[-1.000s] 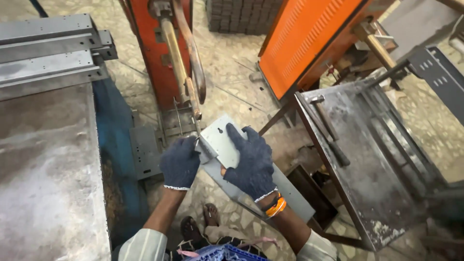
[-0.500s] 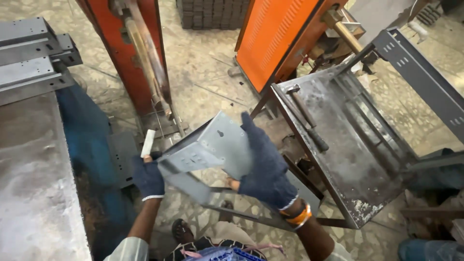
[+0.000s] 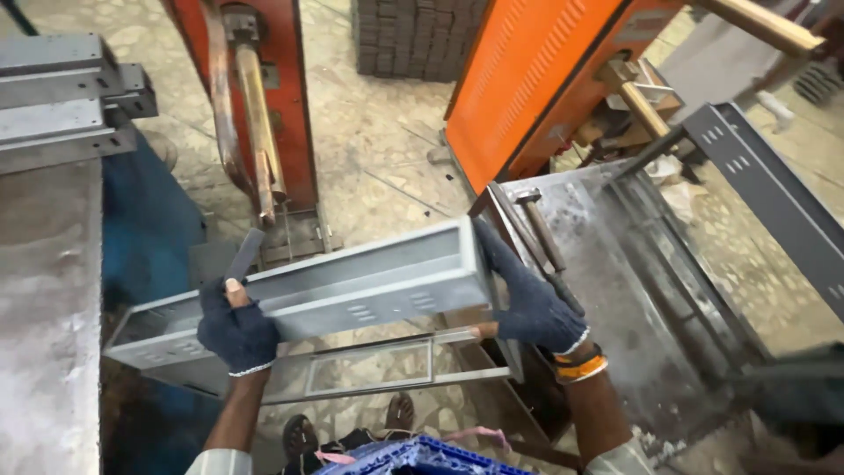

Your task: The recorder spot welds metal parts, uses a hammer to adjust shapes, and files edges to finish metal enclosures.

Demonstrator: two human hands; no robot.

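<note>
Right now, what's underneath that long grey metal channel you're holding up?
Below the grey metal channel shows a thin metal frame over the tiled floor, plus sandalled feet and a blue crate's rim. The channel hides whatever lies directly beneath its length.

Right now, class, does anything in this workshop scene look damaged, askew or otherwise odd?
Yes. The left hand wears a dark glove with a torn tip, so a bare fingertip rests against the grey metal channel. The right hand grips the channel's other end. A hammer lies loose on the dusty steel table.
</note>
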